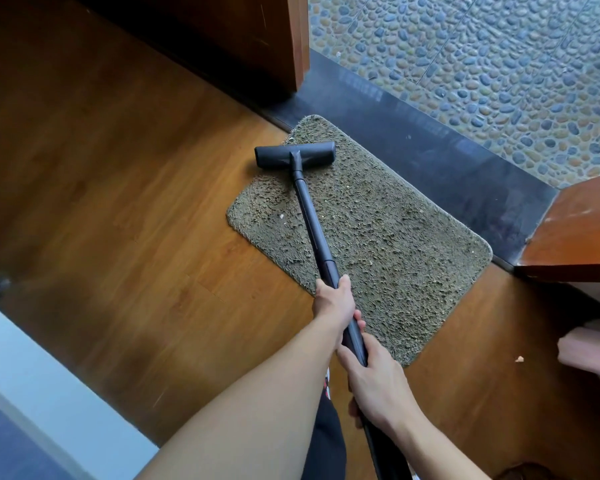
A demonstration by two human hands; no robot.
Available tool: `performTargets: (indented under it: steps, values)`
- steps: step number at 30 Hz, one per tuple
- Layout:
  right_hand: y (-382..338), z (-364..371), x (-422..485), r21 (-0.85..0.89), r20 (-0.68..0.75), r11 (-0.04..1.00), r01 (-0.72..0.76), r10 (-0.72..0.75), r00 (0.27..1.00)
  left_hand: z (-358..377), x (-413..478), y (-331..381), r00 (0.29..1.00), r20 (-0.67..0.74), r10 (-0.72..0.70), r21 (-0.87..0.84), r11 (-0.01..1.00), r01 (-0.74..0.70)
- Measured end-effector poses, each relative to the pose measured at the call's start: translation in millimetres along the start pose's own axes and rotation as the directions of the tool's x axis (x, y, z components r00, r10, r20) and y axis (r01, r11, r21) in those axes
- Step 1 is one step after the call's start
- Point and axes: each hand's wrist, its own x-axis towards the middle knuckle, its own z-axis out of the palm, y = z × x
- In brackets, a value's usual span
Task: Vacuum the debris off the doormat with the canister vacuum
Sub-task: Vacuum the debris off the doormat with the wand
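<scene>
A shaggy olive-brown doormat (378, 230) lies on the wooden floor beside a dark threshold. The black floor nozzle (295, 154) of the vacuum rests on the mat's far left corner, partly over its edge. Its black wand (314, 223) slants back toward me. My left hand (335, 303) grips the wand higher up, and my right hand (374, 382) grips it just below. A small white crumb (281, 215) lies on the mat left of the wand, with tiny pale specks scattered over the pile. The canister itself is out of view.
A dark stone threshold (430, 157) borders a pebble-tiled floor (482, 71) beyond. An open wooden door (257, 39) stands at the top left, and a wooden panel (582, 230) at the right. A pale crumb (519, 358) lies on the floor (118, 202) right of the mat.
</scene>
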Motion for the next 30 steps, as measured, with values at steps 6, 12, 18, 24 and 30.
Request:
performTargets:
  steps: [6,12,18,24,30]
  values:
    - [-28,1,31,-0.061,-0.042,0.998,0.018,-0.020,0.999,-2,17,42,0.999,0.027,0.019,-0.006,1.000,-0.019]
    - [-48,2,44,-0.012,-0.040,1.000,0.005,-0.005,0.999,-10,27,62,0.998,0.059,0.025,-0.055,0.998,-0.022]
    - [-30,12,23,0.307,0.124,0.944,-0.121,0.086,0.988,-21,26,42,0.997,0.073,0.015,-0.065,0.998,-0.010]
    - [1,13,-3,0.339,0.127,0.933,-0.122,0.083,0.988,-18,11,3,0.995,0.100,0.009,-0.128,0.992,0.004]
    - [41,8,-29,0.263,0.092,0.960,-0.096,0.074,0.993,-4,-17,-41,0.995,0.097,0.021,-0.167,0.986,-0.005]
